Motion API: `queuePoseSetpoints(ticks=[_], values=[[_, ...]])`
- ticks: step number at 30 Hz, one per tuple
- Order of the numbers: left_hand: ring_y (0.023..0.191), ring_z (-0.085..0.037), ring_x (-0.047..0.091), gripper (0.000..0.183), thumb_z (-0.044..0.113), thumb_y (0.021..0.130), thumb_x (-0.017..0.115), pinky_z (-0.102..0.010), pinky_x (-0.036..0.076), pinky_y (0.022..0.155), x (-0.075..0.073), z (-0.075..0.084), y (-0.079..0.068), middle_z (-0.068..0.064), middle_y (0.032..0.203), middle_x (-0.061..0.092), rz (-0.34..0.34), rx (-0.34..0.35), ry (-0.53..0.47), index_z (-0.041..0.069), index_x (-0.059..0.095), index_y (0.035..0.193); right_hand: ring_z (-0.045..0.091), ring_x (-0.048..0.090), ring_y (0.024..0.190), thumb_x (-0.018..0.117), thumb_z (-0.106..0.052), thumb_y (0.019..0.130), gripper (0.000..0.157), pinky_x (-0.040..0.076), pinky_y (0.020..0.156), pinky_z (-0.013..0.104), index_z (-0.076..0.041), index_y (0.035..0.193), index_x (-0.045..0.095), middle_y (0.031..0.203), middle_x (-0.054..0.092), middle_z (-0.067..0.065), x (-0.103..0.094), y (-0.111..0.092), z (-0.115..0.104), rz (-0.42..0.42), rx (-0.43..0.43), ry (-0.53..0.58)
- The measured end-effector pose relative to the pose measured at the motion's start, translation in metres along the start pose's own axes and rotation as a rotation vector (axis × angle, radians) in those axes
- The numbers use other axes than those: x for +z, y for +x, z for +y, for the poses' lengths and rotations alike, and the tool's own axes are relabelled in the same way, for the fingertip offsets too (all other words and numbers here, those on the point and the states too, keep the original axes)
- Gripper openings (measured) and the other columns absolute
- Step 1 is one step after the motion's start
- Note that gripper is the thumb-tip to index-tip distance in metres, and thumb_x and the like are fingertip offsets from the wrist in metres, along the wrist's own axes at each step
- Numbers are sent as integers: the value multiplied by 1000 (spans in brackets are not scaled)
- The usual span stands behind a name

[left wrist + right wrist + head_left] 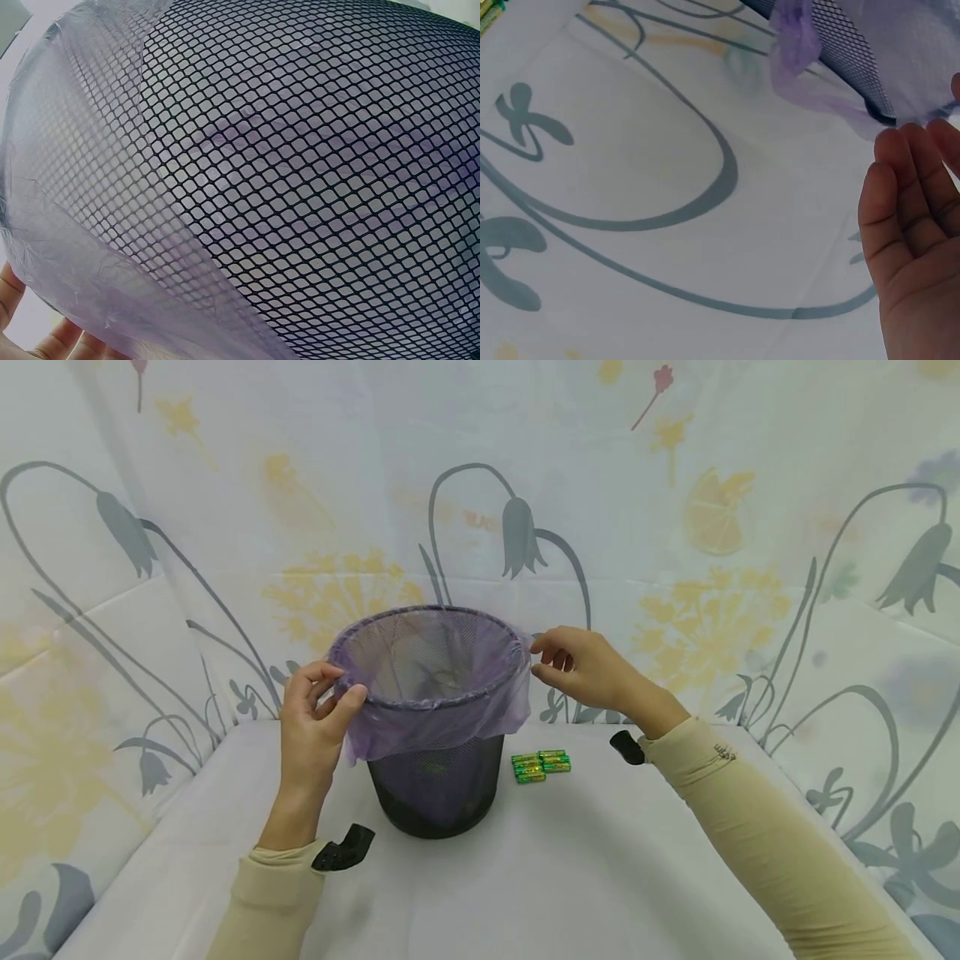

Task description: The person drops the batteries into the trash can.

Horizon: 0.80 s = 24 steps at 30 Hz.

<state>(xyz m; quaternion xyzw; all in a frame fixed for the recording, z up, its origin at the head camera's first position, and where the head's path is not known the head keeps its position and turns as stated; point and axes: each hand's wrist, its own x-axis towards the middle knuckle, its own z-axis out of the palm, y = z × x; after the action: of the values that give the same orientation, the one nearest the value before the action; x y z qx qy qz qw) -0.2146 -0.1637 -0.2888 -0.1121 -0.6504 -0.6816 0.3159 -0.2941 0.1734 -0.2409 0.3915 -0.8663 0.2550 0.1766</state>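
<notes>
A black mesh wastebasket [438, 793] stands upright, lined with a thin purple trash bag [420, 727] folded outward over its rim. At the left front of the rim, my left hand [309, 735] holds the bag's folded edge between thumb and bent fingers. In the left wrist view, its fingers [64, 337] show at the bottom left beside the bag, with mesh filling most of the picture. My right hand [592, 668] is at the right side of the rim, thumb and index apart. Its fingertips [891, 146] lie right at the bag's edge in the right wrist view.
Several green batteries [542, 765] lie together on the white-covered table [585, 877], just right of the wastebasket. A white fabric backdrop [360, 468] with printed flowers rises behind and at both sides. Black devices [343, 847] are worn at both wrists.
</notes>
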Motion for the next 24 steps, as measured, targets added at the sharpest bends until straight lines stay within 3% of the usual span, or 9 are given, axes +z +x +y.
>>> queuePoseSetpoints(ticks=[19,24], values=[[120,-20,47,27,5,83,69,-33,35,94,-1,-1,-1,-1,123,41,-4,-17,15,3,54,106,12,54,75,69,-15,86,20,47,68,31,-9,105,65,87,59,-3,63,-34,34,-93,52,26],[120,-20,48,26,4,83,69,-33,35,94,0,-1,-1,-1,122,41,1,-18,13,4,55,105,16,56,78,69,-17,86,13,47,68,31,-13,97,63,86,59,-4,78,-40,37,-139,79,43]])
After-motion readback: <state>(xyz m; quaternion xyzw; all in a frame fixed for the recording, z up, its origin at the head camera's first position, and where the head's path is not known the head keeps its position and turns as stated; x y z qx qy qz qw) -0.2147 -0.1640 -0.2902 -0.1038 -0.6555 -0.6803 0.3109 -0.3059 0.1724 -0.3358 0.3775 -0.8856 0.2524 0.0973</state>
